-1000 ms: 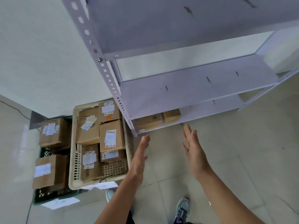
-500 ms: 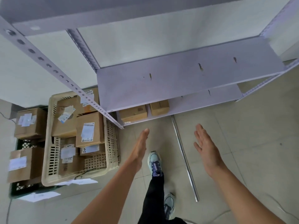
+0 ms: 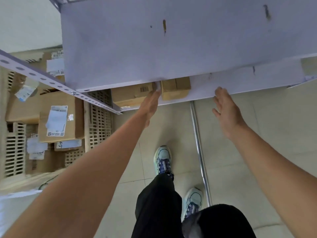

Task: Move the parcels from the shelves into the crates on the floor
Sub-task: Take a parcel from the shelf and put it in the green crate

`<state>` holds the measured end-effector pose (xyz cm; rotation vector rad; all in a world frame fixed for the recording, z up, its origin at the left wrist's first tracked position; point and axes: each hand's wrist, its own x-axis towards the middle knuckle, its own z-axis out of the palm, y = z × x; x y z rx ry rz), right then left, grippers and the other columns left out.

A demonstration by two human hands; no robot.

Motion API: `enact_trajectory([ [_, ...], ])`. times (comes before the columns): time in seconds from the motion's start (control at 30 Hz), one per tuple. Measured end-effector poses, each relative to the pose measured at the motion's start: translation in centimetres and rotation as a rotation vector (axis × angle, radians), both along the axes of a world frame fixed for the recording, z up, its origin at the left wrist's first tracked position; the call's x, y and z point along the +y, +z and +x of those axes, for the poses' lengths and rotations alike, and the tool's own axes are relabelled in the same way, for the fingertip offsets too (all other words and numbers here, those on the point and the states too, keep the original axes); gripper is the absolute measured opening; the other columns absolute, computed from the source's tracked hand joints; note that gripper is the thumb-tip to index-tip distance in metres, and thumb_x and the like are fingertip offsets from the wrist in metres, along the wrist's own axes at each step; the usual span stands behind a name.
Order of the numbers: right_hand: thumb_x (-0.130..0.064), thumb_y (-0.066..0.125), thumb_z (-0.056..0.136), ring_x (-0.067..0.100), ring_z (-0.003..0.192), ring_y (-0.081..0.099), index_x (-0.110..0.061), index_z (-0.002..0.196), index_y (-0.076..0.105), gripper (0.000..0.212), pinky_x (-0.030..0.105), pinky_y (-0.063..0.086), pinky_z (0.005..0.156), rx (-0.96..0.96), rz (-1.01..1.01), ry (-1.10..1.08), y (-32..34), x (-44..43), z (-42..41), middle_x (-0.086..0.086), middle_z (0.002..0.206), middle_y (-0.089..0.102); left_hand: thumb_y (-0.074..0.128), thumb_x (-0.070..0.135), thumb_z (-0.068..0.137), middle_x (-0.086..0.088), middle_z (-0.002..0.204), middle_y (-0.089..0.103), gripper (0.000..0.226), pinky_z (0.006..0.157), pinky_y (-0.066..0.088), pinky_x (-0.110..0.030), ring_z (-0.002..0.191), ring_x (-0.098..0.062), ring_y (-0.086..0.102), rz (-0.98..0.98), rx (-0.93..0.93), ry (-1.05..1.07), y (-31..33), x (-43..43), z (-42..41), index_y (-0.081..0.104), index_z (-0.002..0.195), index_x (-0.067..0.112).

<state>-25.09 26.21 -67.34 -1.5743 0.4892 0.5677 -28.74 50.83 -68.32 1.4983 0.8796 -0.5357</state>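
Two cardboard parcels sit on the bottom shelf (image 3: 223,86) of the white metal rack: a wider barcode parcel (image 3: 132,95) on the left and a smaller parcel (image 3: 176,87) to its right. My left hand (image 3: 151,103) reaches in with straight fingers, its fingertips in the gap between the two parcels. My right hand (image 3: 226,110) hovers flat and empty at the shelf's front edge, right of the smaller parcel. A beige slatted crate (image 3: 99,127) on the floor at the left holds several labelled parcels (image 3: 58,121).
The middle shelf (image 3: 171,40) overhangs the parcels and hides their rear parts. A perforated rack upright (image 3: 56,85) crosses above the crate. A metal rod (image 3: 199,148) lies on the tiled floor beside my feet (image 3: 163,158).
I have stepped closer and leaned down; both hands moved forward to the bottom shelf, and the left fingertips now reach between the two parcels.
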Motion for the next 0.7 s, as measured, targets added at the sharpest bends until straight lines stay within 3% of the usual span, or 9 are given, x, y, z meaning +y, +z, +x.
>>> enact_trajectory([
  [0.13, -0.052, 0.033, 0.113, 0.008, 0.156, 0.033, -0.021, 0.167, 0.026, 0.062, 0.037, 0.026, 0.126, -0.024, 0.018, 0.029, -6.1, 2.2, 5.2, -0.007, 0.173, 0.029, 0.040, 0.054, 0.111, -0.002, 0.168, 0.044, 0.059, 0.127, 0.032, -0.058, 0.154, -0.029, 0.042, 0.010, -0.074, 0.049, -6.5, 0.9, 5.3, 0.041, 0.164, 0.028],
  [0.23, -0.057, 0.035, 0.111, 0.007, 0.157, 0.031, -0.025, 0.167, 0.025, 0.065, 0.037, 0.025, 0.128, -0.045, 0.021, 0.100, -10.5, 3.8, 9.2, -0.009, 0.174, 0.028, 0.044, 0.054, 0.111, -0.015, 0.165, 0.049, 0.062, 0.126, 0.037, -0.051, 0.151, -0.036, 0.048, -0.005, -0.104, 0.067, -11.0, 1.5, 8.8, 0.045, 0.162, 0.017],
  [0.37, -0.063, 0.040, 0.108, 0.013, 0.154, 0.036, -0.025, 0.163, 0.035, 0.068, 0.041, 0.027, 0.126, -0.059, -0.038, 0.165, -15.8, 5.8, 14.6, -0.005, 0.171, 0.035, 0.045, 0.026, 0.117, -0.019, 0.164, 0.047, 0.046, 0.084, 0.045, -0.022, 0.134, -0.022, 0.056, 0.018, -0.179, 0.101, -16.0, 2.2, 11.9, 0.046, 0.161, 0.014],
  [0.43, -0.062, 0.042, 0.106, 0.017, 0.126, 0.054, -0.032, 0.126, 0.060, 0.040, 0.037, 0.038, 0.114, -0.038, -0.105, 0.153, -18.2, 6.7, 16.8, -0.005, 0.138, 0.061, 0.047, 0.043, 0.114, -0.011, 0.167, 0.045, 0.052, 0.098, 0.047, -0.025, 0.139, -0.023, 0.052, -0.001, -0.177, 0.108, -17.0, 2.0, 13.2, 0.047, 0.161, 0.019],
  [0.5, -0.067, 0.037, 0.105, 0.016, 0.098, 0.052, -0.034, 0.098, 0.056, 0.039, 0.035, 0.041, 0.096, -0.042, -0.126, 0.176, -19.8, 7.6, 18.2, -0.008, 0.102, 0.056, 0.040, 0.067, 0.108, -0.007, 0.164, 0.051, 0.068, 0.120, 0.042, -0.044, 0.146, -0.029, 0.050, -0.029, -0.160, 0.090, -17.9, 1.6, 14.4, 0.053, 0.158, 0.022],
  [0.53, -0.073, 0.033, 0.103, 0.017, 0.097, 0.055, -0.032, 0.103, 0.059, 0.049, 0.035, 0.043, 0.094, -0.037, -0.124, 0.209, -20.3, 8.0, 18.4, -0.007, 0.104, 0.057, 0.035, 0.073, 0.106, -0.008, 0.160, 0.055, 0.074, 0.122, 0.041, -0.050, 0.145, -0.031, 0.053, -0.042, -0.162, 0.087, -18.2, 1.5, 14.8, 0.055, 0.156, 0.021],
  [0.6, -0.083, 0.029, 0.098, 0.028, 0.128, 0.060, -0.027, 0.142, 0.061, 0.078, 0.049, 0.047, 0.111, -0.044, -0.124, 0.236, -21.1, 8.1, 18.4, 0.003, 0.142, 0.062, 0.026, 0.078, 0.104, -0.009, 0.153, 0.062, 0.081, 0.121, 0.042, -0.053, 0.140, -0.031, 0.058, -0.066, -0.174, 0.071, -18.4, 1.3, 15.0, 0.059, 0.151, 0.020],
  [0.63, -0.085, 0.029, 0.096, 0.031, 0.146, 0.049, -0.025, 0.157, 0.049, 0.089, 0.056, 0.038, 0.121, -0.049, -0.138, 0.224, -21.2, 8.1, 18.4, 0.006, 0.161, 0.050, 0.024, 0.079, 0.103, -0.009, 0.152, 0.062, 0.084, 0.120, 0.043, -0.055, 0.140, -0.031, 0.058, -0.066, -0.184, 0.067, -18.4, 1.3, 14.9, 0.059, 0.152, 0.020],
  [0.7, -0.087, 0.029, 0.094, 0.030, 0.156, 0.037, -0.027, 0.164, 0.039, 0.093, 0.058, 0.026, 0.128, -0.088, -0.134, 0.196, -21.2, 7.8, 18.0, 0.004, 0.171, 0.037, 0.022, 0.083, 0.100, -0.011, 0.160, 0.056, 0.091, 0.121, 0.041, -0.057, 0.147, -0.034, 0.052, -0.057, -0.227, 0.065, -18.2, 1.2, 14.7, 0.054, 0.156, 0.019],
])
